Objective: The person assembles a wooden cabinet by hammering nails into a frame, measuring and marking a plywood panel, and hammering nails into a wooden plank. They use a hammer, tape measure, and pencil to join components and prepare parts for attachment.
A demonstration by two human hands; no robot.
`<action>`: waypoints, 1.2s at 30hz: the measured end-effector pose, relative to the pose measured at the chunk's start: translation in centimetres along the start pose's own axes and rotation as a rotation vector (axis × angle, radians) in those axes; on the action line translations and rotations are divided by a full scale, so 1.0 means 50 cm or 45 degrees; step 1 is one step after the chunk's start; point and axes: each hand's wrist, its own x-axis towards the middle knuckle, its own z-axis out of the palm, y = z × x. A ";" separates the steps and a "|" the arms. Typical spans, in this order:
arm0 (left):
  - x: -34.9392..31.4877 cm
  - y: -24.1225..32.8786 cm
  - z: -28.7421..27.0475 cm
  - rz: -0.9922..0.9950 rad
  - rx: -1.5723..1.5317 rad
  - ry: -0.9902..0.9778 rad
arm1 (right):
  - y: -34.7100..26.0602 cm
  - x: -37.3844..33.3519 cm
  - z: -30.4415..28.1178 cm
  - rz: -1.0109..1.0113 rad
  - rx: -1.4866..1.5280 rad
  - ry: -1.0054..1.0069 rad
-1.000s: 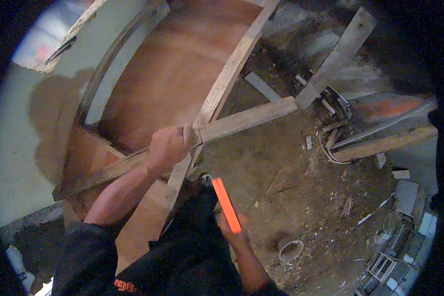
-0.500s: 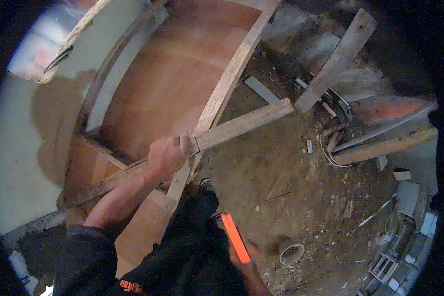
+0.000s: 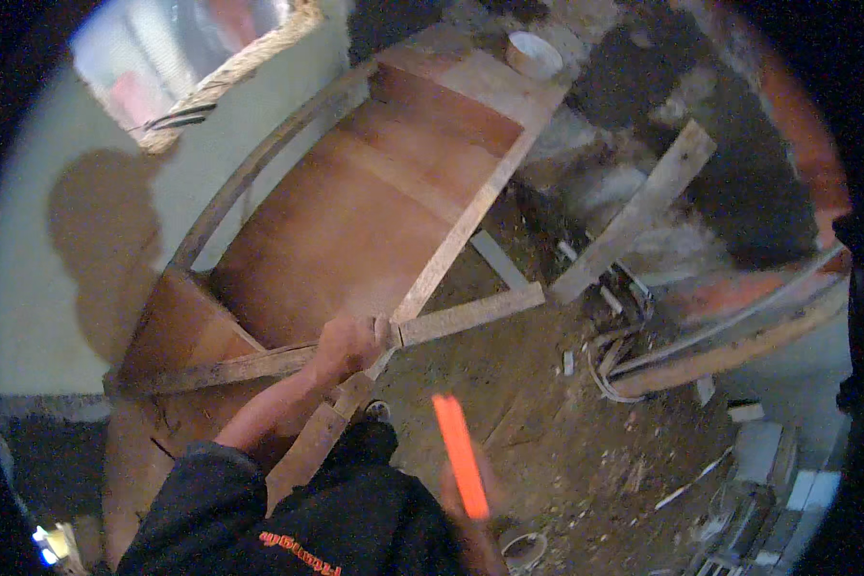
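Observation:
A long wooden batten (image 3: pixel 470 315) lies across the edge of a large brown wooden frame with a panel inside (image 3: pixel 326 240). My left hand (image 3: pixel 353 344) is closed over it, just left of a dark cut line across the wood. Below and to the right, my right hand (image 3: pixel 482 477) grips the bright orange handle of a handsaw (image 3: pixel 461 456), which partly hides the fingers. The saw's thin blade is seen nearly edge-on and hardly shows.
A loose plank (image 3: pixel 638 211) leans at the right, near pipes and cables. A white bucket (image 3: pixel 535 56) stands at the far end; a round pale container (image 3: pixel 524 551) sits low on the littered dirt floor. A rope-edged opening (image 3: pixel 226 84) is in the left wall.
The view has shifted, showing more of the frame's far end. The orange handle has come closer to the batten. My left hand keeps its hold beside the cut line.

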 end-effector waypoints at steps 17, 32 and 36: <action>-0.213 0.255 0.022 0.359 -0.292 -0.139 | 0.114 0.445 -0.236 -0.105 -0.605 -0.047; -0.340 0.552 0.036 0.263 -0.599 0.466 | 0.105 0.418 -0.143 -0.455 -0.456 -0.394; -0.400 0.545 -0.021 -0.128 -0.472 0.055 | 0.107 0.431 -0.140 -0.475 -0.459 -0.404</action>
